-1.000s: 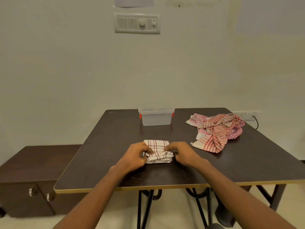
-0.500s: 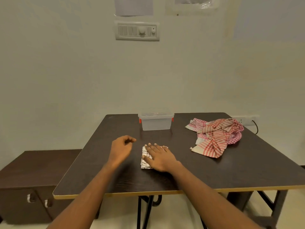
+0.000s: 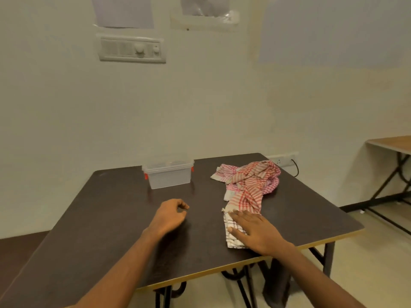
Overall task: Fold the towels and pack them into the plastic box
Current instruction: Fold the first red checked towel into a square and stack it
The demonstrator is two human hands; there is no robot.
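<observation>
Now released from the fold, the left hand (image 3: 171, 215) is seen over the dark brown worktop (image 3: 106, 218), its fingers loosely curled and holding nothing; a second ago it was pinching the cloth together with the right. Behind it, near the far edge, the clear plastic box with red clasps (image 3: 170, 178) is left untouched, its lid apparently on. To the right, the small folded white towel with dark checks (image 3: 233, 241) has been slid from the middle of the worktop toward the near right edge. It is pinned flat there under the right hand (image 3: 255, 232), whose fingers (image 3: 241, 217) are laid out straight across the cloth rather than curled round it. The fold is judged finished, though nothing is yet packed. Just beyond the fingertips, the crumpled heap of red-and-white striped towels (image 3: 249, 181) is found meeting the folded towel's far edge, and is taken to be the next piece to be folded.
</observation>
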